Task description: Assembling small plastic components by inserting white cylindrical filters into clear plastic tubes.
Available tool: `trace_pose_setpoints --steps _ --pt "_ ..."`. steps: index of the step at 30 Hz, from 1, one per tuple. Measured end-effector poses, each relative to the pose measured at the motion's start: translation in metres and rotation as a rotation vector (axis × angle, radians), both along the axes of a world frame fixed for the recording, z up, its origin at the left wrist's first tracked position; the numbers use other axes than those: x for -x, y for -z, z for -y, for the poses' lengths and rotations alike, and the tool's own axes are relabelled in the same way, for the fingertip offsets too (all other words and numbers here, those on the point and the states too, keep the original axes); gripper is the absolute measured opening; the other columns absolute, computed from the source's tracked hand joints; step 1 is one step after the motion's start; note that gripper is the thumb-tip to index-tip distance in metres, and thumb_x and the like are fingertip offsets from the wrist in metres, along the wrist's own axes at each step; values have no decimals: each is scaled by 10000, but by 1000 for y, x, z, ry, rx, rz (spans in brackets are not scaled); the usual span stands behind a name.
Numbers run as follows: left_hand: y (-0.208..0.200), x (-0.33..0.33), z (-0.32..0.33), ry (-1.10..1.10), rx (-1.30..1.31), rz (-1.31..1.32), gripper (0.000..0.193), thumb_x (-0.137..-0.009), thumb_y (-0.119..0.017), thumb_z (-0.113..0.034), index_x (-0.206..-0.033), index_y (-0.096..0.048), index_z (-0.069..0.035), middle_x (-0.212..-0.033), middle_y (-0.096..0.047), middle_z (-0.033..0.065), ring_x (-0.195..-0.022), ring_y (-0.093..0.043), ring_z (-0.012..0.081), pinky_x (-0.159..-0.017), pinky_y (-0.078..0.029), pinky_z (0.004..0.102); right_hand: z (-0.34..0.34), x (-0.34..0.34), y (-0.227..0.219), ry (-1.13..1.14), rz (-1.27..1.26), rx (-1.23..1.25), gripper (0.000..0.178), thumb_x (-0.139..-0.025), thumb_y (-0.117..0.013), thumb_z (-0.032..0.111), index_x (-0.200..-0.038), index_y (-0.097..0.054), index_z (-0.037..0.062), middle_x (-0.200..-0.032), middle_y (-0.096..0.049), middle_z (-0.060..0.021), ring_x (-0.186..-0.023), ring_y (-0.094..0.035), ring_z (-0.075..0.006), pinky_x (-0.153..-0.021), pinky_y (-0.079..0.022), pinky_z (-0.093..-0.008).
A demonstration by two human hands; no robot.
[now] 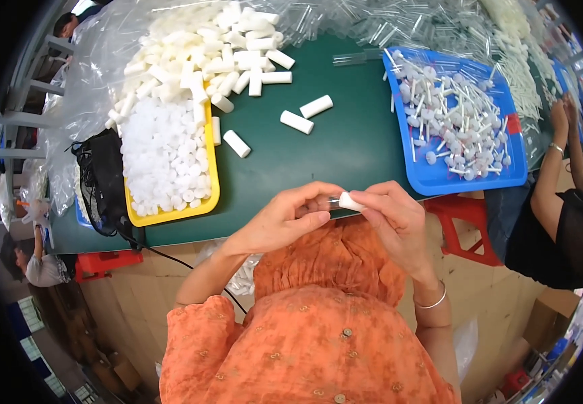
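Note:
Just past the table's near edge, my two hands meet in front of my body. My left hand (288,219) is closed around a short clear plastic tube (333,201), mostly hidden by the fingers. The fingertips of my right hand (399,219) pinch a white foam-like cylinder (350,201) at the tube's right end. Whether the cylinder sits inside the tube or only touches it, I cannot tell. Beyond my hands, similar loose white cylinders (297,122) lie on the green table (345,155).
To the left is a yellow tray (214,182) full of white caps (170,155), beside a black bag (99,175). White cylinders are heaped behind it. A blue tray (432,185) of white-stemmed pieces stands right. Clear tubes (412,23) cover the back. A co-worker (554,222) sits at right.

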State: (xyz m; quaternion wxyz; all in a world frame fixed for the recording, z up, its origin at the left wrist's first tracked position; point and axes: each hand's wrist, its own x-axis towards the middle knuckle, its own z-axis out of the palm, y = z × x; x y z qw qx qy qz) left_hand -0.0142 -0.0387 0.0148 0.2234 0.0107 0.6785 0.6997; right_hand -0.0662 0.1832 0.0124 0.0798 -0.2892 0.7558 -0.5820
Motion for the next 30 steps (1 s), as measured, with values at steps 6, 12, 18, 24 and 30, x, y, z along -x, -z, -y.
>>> trace_pose_setpoints --steps 6,12,18,24,30 --pt "-12 -7 -6 46 258 -174 311 -928 -576 -59 -1237 -554 -35 -965 -595 71 -762 -557 161 -679 -463 287 -4 -2 -11 -105 -288 -233 273 -823 -641 -66 -1068 -686 46 -887 -609 -74 -738 -592 -190 -601 -458 -276" --pt "-15 -12 -7 50 347 -169 285 -923 -588 -89 -1205 -573 -50 -1019 -628 131 -866 -620 264 -749 -488 345 5 2 -7 -223 -185 -187 246 -807 -675 -27 -1043 -644 34 -888 -604 -83 -761 -608 -210 -649 -478 -295" --pt "-9 -11 -7 156 264 -143 256 -972 -542 -135 -1197 -574 -17 -976 -631 85 -835 -580 160 -753 -471 291 -16 4 0 -131 347 27 204 -833 -703 12 -1025 -635 10 -885 -634 -49 -776 -617 -120 -662 -491 -241" --pt "0 -12 -9 181 175 -43 264 -1013 -481 -202 -1169 -582 -14 -921 -622 85 -818 -572 178 -768 -462 307 -13 -6 11 -228 565 104 138 -895 -651 -9 -1024 -610 -38 -886 -654 -57 -767 -615 -77 -653 -503 -212" --pt "5 -25 -24 122 308 -165 222 -1013 -473 -197 -1043 -580 -4 -847 -599 133 -762 -574 278 -715 -457 365 -14 -12 11 -239 643 171 131 -899 -647 -8 -1021 -610 -38 -886 -656 -50 -754 -599 -70 -647 -501 -215"
